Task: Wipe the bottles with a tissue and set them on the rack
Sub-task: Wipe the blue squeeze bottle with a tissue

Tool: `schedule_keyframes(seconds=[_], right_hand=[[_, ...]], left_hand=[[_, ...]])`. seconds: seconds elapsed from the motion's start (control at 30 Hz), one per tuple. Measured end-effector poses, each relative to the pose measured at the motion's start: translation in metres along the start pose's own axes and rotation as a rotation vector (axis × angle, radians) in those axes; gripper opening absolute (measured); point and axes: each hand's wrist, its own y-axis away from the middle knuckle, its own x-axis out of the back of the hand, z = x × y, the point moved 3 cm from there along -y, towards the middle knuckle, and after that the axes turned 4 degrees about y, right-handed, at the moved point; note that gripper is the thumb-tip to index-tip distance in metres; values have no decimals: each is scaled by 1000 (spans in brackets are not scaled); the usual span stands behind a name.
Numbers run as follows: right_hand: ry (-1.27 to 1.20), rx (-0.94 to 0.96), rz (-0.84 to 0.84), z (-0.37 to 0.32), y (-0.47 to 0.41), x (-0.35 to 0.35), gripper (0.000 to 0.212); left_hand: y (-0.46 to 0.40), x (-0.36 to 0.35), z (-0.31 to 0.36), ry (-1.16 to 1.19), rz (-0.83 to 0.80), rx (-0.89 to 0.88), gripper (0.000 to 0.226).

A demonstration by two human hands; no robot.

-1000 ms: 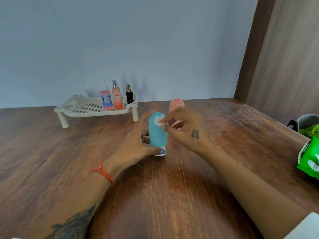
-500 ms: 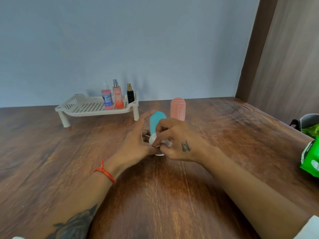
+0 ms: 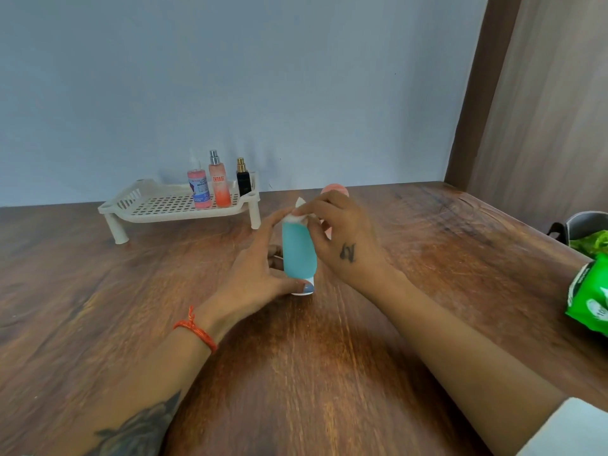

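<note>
Left hand (image 3: 255,278): it is steadying the blue bottle (image 3: 298,250), thumb curling round the white cap at the base, fingers reaching up behind it.
Right hand (image 3: 342,238): it is pinching the tissue (image 3: 297,216) against the bottle's top.
Tipping risk: the bottle is standing cap-down on the table (image 3: 296,373); hard rubbing above the low hold is likely levering it over.
Behind the grip: the pink bottle (image 3: 335,189) is standing close, likely getting knocked.
Rack (image 3: 171,205): well beyond the hands, three bottles already standing on it.
</note>
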Motion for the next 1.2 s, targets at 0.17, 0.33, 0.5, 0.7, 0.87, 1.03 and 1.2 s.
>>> schedule_keyframes(seconds=[0.17,0.33,0.5,0.7,0.87,1.03,1.2], right_hand=[[-150,-296,-104,11,8,3,7],[-183,-393,-362,5,19,6,9],[-206,-421,-512,-1,15,10,9],[-316,-585,-309,11,12,11,6],[-484,-686,-396,11,13,5,16],[-558,-562,-364,-1,11,10,22],[-529,-481,-129,-2,8,15,16]], left_hand=[[2,-1,2,-5,-3,-29,102],[2,0,-1,15,8,-23,103],[2,1,-1,49,4,-21,99],[0,1,-3,55,0,-15,100],[0,3,-5,-1,-1,-25,100],[3,5,-2,-115,7,-28,104],[4,5,3,-104,0,-20,104]])
